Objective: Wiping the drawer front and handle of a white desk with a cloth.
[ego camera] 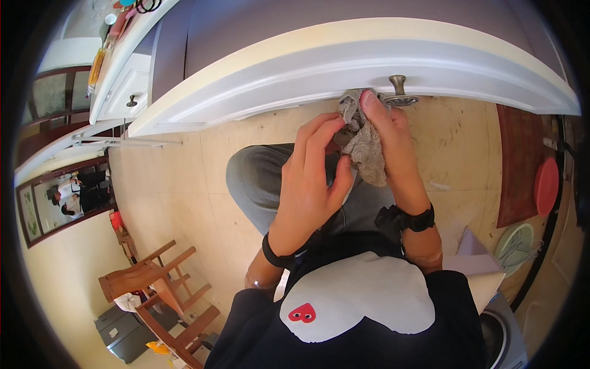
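A crumpled grey terry cloth (366, 152) is bunched between my two hands, just below a white cabinet front (276, 78). My right hand (394, 138) grips the cloth from the right, thumb on top near its upper end. From the left, my left hand (309, 170) pinches the cloth with curved fingers and thumb; some fingertips are hidden in its folds. A round bronze-coloured knob (398, 90) sticks out from the cabinet front, right beside my right thumb. One end of the cloth hangs down along my right wrist.
Behind the front lies a grey-purple surface (345, 11). Another white drawer front (124, 87) is at upper left. Wooden chairs (152, 276) stand at lower left. To the right are a dark red mat (518, 166), a pink basin (546, 187) and a pale green basin (514, 246). People appear through a doorway.
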A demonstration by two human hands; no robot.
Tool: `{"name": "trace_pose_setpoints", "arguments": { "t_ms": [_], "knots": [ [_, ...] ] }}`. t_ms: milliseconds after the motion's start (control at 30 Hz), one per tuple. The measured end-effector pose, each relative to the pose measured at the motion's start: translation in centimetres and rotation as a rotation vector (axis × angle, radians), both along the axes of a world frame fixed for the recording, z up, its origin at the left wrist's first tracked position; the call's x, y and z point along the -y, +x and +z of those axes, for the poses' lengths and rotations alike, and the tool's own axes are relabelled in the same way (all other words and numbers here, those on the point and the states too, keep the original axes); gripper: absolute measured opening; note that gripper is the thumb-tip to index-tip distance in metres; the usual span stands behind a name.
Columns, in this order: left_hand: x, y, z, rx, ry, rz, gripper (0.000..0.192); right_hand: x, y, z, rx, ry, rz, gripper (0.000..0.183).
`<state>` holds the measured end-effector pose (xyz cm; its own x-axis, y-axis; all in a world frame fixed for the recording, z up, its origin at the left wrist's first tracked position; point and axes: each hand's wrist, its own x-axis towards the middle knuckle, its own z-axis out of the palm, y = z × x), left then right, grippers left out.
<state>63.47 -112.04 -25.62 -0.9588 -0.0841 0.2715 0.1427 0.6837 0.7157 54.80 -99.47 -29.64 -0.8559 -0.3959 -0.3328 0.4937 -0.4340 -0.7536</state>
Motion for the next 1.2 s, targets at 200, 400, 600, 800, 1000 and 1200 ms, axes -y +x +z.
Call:
{"name": "trace_pose_setpoints", "arguments": {
  "t_ms": [200,400,600,800,1000,1200],
  "knots": [
    [0.7,0.0,-1.0,0.173,0.035,0.061,0.051,0.8,0.1,-1.8,-0.078,0.197,0.022,0.036],
    [1.1,0.2,-0.1,0.068,0.000,0.034,0.053,1.1,0.7,0.1,-0.198,0.250,-0.017,0.035],
    [1.3,-0.3,-1.5,0.202,0.022,0.024,0.053,1.2,0.1,-2.4,-0.038,0.253,-0.078,0.035],
    [1.4,0.3,-1.2,0.152,0.037,-0.025,0.056,0.1,1.2,-0.5,-0.154,0.303,-0.021,0.034],
    [1.5,-0.4,-0.7,0.032,0.034,-0.036,0.057,1.0,0.5,0.5,-0.092,0.139,-0.107,0.032],
    [1.9,0.7,-0.7,0.168,0.013,-0.034,0.061,1.1,1.4,-0.8,-0.103,0.170,-0.037,0.030]
  ]
}}
